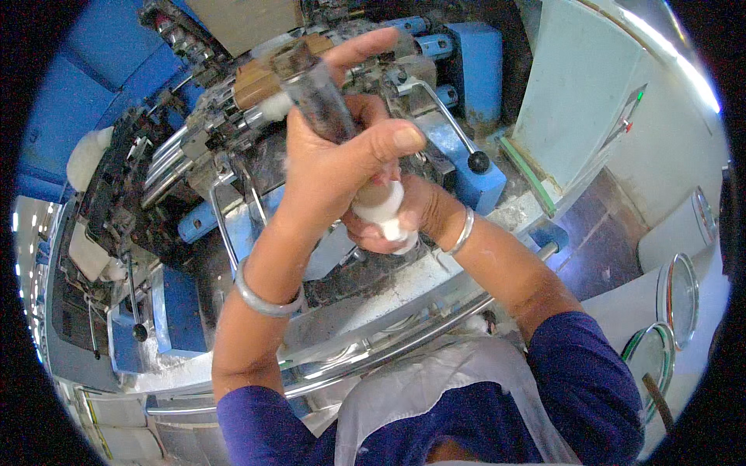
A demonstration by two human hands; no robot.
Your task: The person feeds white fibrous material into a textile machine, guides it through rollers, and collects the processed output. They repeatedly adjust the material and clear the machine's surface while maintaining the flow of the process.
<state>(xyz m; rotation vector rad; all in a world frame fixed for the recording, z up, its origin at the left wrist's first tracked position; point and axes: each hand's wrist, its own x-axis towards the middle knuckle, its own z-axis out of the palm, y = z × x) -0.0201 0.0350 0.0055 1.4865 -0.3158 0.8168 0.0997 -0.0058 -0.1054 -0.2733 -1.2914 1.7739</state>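
Observation:
My left hand (326, 167) is raised in front of the machine and wrapped round a dark metal cylinder (317, 97). The cylinder tilts up to the left and has a narrower stub at its top end. My left thumb lies across to the right, and one finger stretches out past the cylinder. Just below, my right hand (416, 210) closes on a white, rounded piece (379, 203). Whether that piece is joined to the cylinder is hidden by my fingers. Both hands touch or nearly touch, and the picture is somewhat blurred there.
Behind my hands stands a machine with steel rollers (167, 167), blue blocks (475, 66) and a lever with a black ball knob (479, 161). A steel rail (404, 346) runs along its front. White fluff (89, 159) sits at the left; tall white cans (676, 233) stand at right.

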